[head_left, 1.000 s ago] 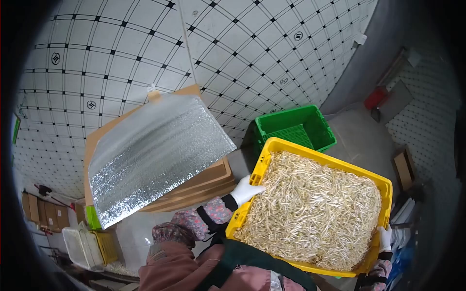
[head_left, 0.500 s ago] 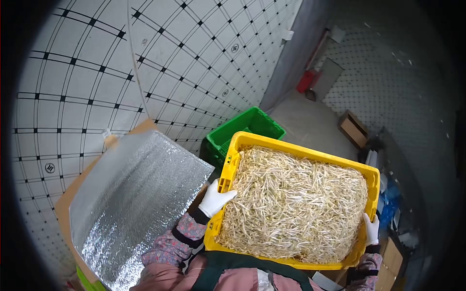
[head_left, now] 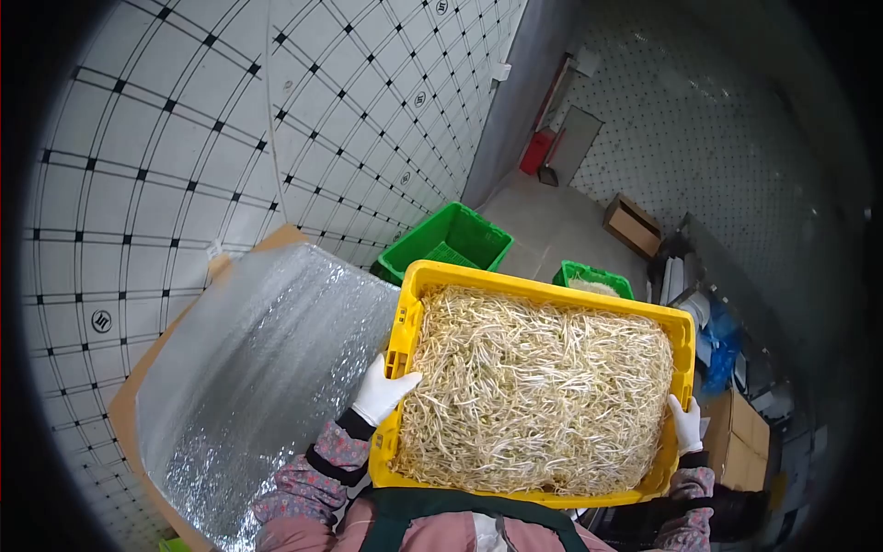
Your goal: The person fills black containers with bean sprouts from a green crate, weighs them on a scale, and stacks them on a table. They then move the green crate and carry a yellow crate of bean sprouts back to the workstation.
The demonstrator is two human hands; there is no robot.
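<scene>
A yellow crate [head_left: 552,293] full of bean sprouts [head_left: 538,391] is held in front of my body. Wrapped on its left end wall near the handle slot is my left hand [head_left: 383,391], in a white glove, thumb over the rim. My right hand [head_left: 685,425], gloved the same way, grips the opposite end near the lower right corner; its fingers are partly hidden. The sprouts lie in a fairly level layer nearly up to the rim.
At left stands a cardboard box [head_left: 152,363] with a silvery foil liner [head_left: 276,368] beside the tiled wall. Behind the crate are a green crate [head_left: 460,241] and a smaller green crate [head_left: 598,274] with pale contents. Cardboard boxes [head_left: 633,225] and blue plastic [head_left: 724,350] sit at right.
The yellow crate and both hands have shifted slightly left in view. The camera has turned, so the smaller green crate now shows behind the yellow one. Both hands keep their hold.
</scene>
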